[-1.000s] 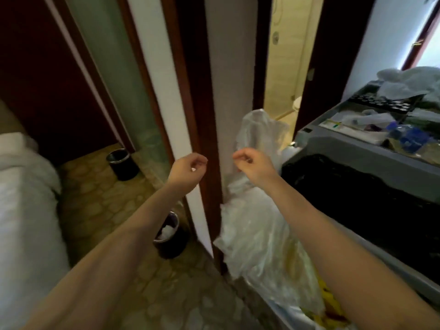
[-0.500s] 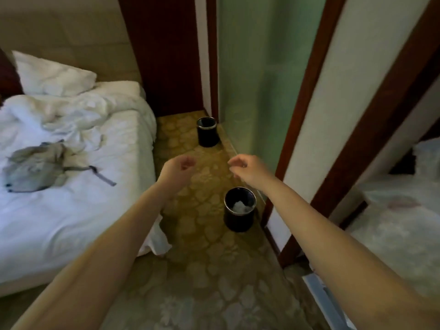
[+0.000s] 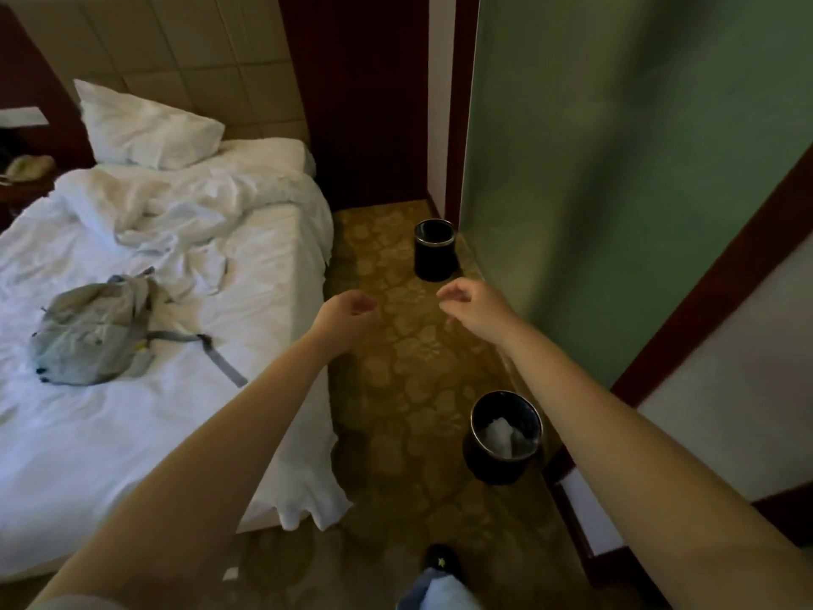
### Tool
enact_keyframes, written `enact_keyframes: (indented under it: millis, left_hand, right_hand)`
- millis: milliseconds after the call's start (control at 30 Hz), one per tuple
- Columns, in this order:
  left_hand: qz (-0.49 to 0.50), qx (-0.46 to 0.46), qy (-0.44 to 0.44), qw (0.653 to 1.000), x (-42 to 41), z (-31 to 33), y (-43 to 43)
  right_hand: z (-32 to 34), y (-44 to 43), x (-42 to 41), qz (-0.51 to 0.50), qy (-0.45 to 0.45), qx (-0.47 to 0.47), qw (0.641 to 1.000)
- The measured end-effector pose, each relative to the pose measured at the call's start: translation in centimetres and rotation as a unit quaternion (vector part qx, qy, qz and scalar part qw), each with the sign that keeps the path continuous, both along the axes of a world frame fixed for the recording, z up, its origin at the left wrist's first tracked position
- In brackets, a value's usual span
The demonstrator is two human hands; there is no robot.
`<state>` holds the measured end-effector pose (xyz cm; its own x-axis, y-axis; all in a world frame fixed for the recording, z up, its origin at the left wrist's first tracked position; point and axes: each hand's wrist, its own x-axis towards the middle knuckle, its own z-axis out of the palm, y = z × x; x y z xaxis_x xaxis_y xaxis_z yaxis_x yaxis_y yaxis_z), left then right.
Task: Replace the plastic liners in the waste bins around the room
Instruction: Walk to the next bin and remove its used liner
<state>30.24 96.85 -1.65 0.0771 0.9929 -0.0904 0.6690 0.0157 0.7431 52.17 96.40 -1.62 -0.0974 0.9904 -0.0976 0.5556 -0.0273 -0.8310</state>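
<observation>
Two black round waste bins stand on the patterned carpet beside the green glass wall. The near bin [image 3: 503,438] holds crumpled white material inside. The far bin [image 3: 434,248] looks dark inside; I cannot tell whether it has a liner. My left hand [image 3: 347,314] and my right hand [image 3: 470,308] are stretched out in front of me at mid-height, above the carpet between the bins. Both have curled fingers, and nothing shows in either of them.
An unmade white bed [image 3: 154,345] with a pillow [image 3: 145,125] and a grey backpack [image 3: 97,328] fills the left. The green glass wall [image 3: 616,169] and a dark wood frame [image 3: 704,301] bound the right. My foot [image 3: 440,565] is at the bottom.
My view has swung left and forward, away from the cart and its plastic bags, into the aisle between bed and glass wall. Both bins are now closer. My hands keep the same pose.
</observation>
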Motion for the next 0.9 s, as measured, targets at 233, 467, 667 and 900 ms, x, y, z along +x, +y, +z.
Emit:
enact_keyframes:
  millis: [233,467,667,900]
  left_hand:
    - [-0.024,0.019,0.033,0.999,-0.1,3.0,16.1]
    - [-0.050,0.004,0.060,0.997,-3.0,1.2,31.2]
    - [-0.085,0.021,0.060,0.994,-5.9,1.4,48.2]
    - [-0.125,0.014,0.068,0.990,-6.2,2.2,64.1]
  right_hand:
    - [1.8,16.4,-0.5,-0.013,0.039,-0.003,0.999]
    - [0.2,31.2,-3.7,-0.002,0.029,-0.023,0.999]
    - [0.6,45.9,-6.3,-0.051,0.012,-0.010,0.999]
    - [1.0,59.2,-7.3,-0.104,-0.013,-0.022,0.994]
